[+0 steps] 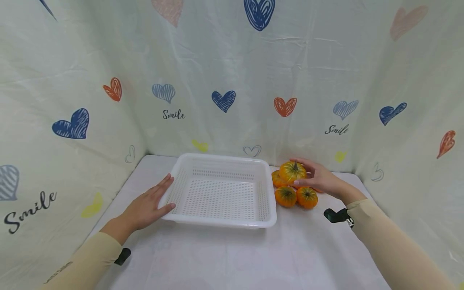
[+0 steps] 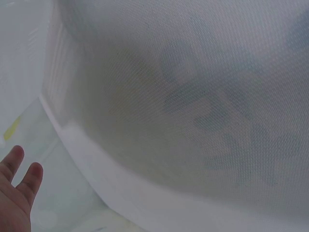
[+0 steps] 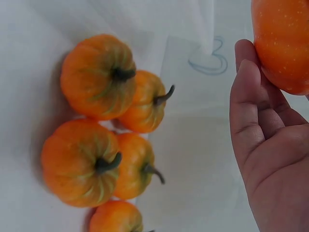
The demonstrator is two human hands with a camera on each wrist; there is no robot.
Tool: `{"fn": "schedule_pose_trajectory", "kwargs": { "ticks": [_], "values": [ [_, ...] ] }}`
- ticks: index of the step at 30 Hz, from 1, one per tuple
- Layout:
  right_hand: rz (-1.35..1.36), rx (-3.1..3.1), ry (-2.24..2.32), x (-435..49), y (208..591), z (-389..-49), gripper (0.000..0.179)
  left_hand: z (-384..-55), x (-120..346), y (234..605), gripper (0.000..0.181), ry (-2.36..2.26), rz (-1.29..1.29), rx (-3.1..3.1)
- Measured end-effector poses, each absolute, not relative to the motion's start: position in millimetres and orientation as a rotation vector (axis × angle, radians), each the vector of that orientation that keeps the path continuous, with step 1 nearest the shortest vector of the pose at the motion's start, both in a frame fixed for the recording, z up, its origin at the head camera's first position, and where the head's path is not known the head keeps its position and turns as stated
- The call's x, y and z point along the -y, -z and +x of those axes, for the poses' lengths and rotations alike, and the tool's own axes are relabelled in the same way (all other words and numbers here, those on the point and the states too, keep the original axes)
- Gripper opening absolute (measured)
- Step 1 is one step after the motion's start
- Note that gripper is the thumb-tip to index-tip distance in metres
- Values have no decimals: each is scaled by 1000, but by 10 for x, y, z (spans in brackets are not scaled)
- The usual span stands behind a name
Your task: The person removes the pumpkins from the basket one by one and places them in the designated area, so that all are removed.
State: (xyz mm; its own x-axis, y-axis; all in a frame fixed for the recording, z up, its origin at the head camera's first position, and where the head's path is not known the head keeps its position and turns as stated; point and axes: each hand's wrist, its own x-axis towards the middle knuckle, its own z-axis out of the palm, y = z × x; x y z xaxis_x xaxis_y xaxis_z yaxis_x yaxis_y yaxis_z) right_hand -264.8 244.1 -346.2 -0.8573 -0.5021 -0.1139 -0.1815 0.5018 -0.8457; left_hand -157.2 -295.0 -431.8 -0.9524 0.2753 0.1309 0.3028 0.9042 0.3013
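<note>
My right hand holds a small orange pumpkin with a green-yellow top between fingers and thumb, lifted above the other pumpkins. In the right wrist view the held pumpkin is cut off at the edge. Below it, several more small pumpkins with dark curved stems sit close together on the table. A white perforated plastic basket stands to their left with nothing in it. At the basket's left rim my left hand lies with fingers extended and thumb spread near the front corner.
The table has a white cloth. A pale curtain printed with hearts and "Smile" surrounds it at the back and both sides. The pumpkin cluster lies close to the basket's right side, near the table's back edge.
</note>
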Motion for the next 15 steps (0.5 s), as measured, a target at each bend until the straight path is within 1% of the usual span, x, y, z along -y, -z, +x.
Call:
{"fn": "schedule_pose_trajectory", "kwargs": {
  "ticks": [5, 15],
  "values": [
    [-466, -2446, 1276, -2613, 3522, -2604, 83, -1564, 2946, 4296, 83, 488, -464, 2980],
    [-389, -2576, 1210, -3014, 3714, -2493, 86, -1546, 2928, 4269, 82, 496, -458, 2988]
  ]
}}
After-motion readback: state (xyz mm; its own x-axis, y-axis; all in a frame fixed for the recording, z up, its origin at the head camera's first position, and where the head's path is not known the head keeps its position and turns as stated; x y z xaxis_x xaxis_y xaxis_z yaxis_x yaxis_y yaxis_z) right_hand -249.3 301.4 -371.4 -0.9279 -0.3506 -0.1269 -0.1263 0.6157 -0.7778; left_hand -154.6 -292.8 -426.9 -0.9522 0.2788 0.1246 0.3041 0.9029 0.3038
